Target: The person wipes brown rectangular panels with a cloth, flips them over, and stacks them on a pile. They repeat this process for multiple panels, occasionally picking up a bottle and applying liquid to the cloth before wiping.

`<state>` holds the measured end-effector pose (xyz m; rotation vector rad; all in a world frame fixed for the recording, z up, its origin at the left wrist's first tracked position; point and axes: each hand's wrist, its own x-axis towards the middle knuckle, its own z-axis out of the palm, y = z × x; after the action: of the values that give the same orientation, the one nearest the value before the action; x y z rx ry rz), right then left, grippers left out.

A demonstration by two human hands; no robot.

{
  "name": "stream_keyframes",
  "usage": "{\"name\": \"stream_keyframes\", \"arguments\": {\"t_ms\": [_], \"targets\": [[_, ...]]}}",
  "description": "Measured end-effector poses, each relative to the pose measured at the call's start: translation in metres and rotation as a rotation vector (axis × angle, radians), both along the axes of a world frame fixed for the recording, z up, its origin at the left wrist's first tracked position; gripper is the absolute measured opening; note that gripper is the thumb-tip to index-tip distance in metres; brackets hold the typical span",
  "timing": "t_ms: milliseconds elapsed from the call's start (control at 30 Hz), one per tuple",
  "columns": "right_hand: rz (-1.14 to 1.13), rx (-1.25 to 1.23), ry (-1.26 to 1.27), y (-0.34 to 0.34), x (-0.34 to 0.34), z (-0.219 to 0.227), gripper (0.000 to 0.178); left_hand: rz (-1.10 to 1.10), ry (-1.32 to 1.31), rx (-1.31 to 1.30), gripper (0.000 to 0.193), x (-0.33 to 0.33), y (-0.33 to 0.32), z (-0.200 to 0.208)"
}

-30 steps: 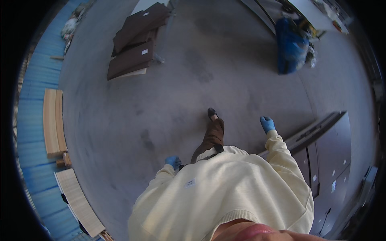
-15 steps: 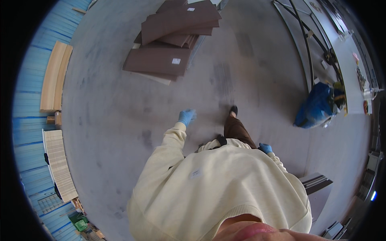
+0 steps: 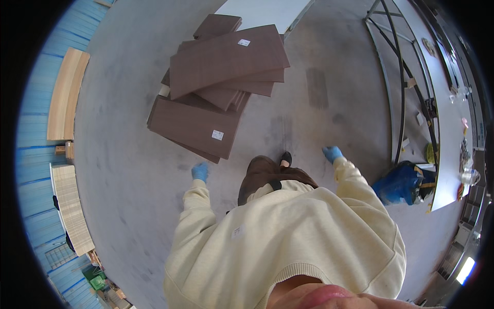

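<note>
My left hand (image 3: 199,172), in a blue glove, hangs just short of the near edge of a stack of dark brown panels, its fingers loosely apart and holding nothing. The near brown panel (image 3: 190,123) bears a small white label. Across it, farther off, lies a larger labelled brown panel (image 3: 226,59), askew on several others. Out to my right, my gloved right hand (image 3: 333,153) is over the grey floor, touching nothing. Its fingers look loosely spread, with nothing in them.
A white board (image 3: 262,13) lies beyond the stack. On the right stand a long white-topped table (image 3: 450,170) with a metal frame and a blue bag (image 3: 399,184). Light wood-coloured boards (image 3: 67,95) line the blue wall (image 3: 33,170) at left.
I have moved forward, so the brown stack is closer. My left hand has swung back and left; my right hand has swung forward and out to the right.
</note>
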<state>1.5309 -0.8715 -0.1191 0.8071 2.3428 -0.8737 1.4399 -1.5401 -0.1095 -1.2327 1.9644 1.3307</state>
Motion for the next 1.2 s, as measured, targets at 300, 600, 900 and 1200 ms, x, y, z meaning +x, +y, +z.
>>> {"name": "stream_keyframes", "arguments": {"t_ms": [300, 600, 900, 1200], "targets": [[0.127, 0.059, 0.101, -0.012, -0.298, 0.038, 0.043, -0.337, 0.335, -0.565, 0.043, -0.227, -0.063, -0.021], [-0.123, 0.041, -0.011, -0.073, -0.473, 0.054, 0.071, -0.264, 0.076, -0.677, 0.078, -0.422, -0.079, -0.016], [-0.328, 0.013, -0.095, -0.103, -0.562, 0.008, 0.077, -0.082, -0.062, -0.598, 0.107, -0.495, -0.081, -0.044], [-0.348, 0.189, -0.011, -0.088, -0.578, 0.015, 0.069, 0.027, -0.118, -0.588, 0.109, -0.493, -0.062, 0.001]]}}
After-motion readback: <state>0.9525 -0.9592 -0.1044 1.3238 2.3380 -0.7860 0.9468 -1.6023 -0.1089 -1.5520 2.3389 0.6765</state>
